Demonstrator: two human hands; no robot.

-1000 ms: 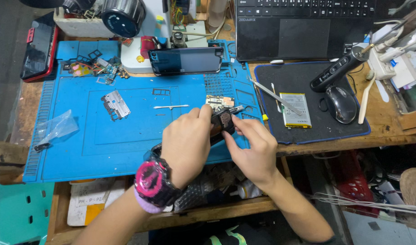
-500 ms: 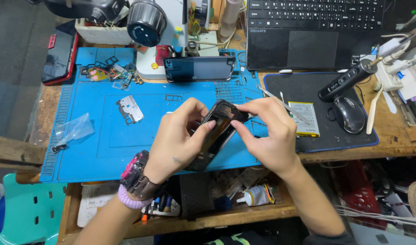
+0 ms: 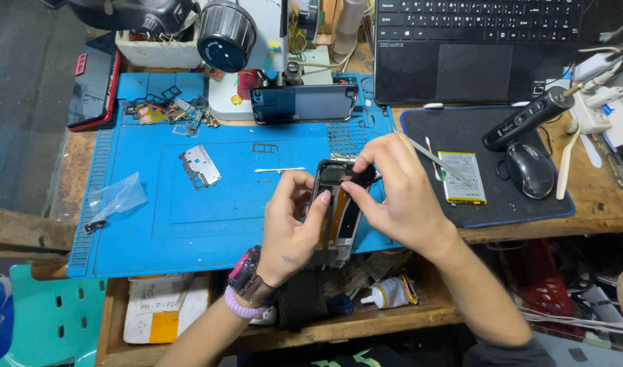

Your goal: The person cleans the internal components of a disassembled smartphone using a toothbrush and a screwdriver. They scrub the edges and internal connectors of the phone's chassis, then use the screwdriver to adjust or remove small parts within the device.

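- The person is holding an opened phone body (image 3: 340, 207) with both hands, just above the near edge of the blue work mat (image 3: 189, 211), close to the middle of the scene.
- The left hand (image 3: 291, 228) is gripping the phone body from its left side; the fingers are curled around the frame and the thumb is lying along its edge, so this hand is closed on it.
- The right hand (image 3: 400, 197) is pressing at the far end of the phone body; its fingertips (image 3: 356, 187) are pinched together there, but I cannot tell if they are holding some small part or only pushing.
- The back of the phone is off and the inside is showing, with an orange strip in the middle, so I am judging that the disassembly is already well advanced.
- A flat battery (image 3: 464, 178) is lying on the dark pad (image 3: 461, 132) to the right, with metal tweezers (image 3: 430, 155) resting across it.
- A metal shield plate (image 3: 200, 166) and a thin white stick (image 3: 279, 170) are lying on the mat, to the left of the hands.
- A dark phone panel (image 3: 305, 103) is standing at the far edge of the mat, and small loose parts (image 3: 169, 110) are lying at the far left corner.
- These pieces are apart from the phone body, so it seems much work is remaining before the phone is whole.
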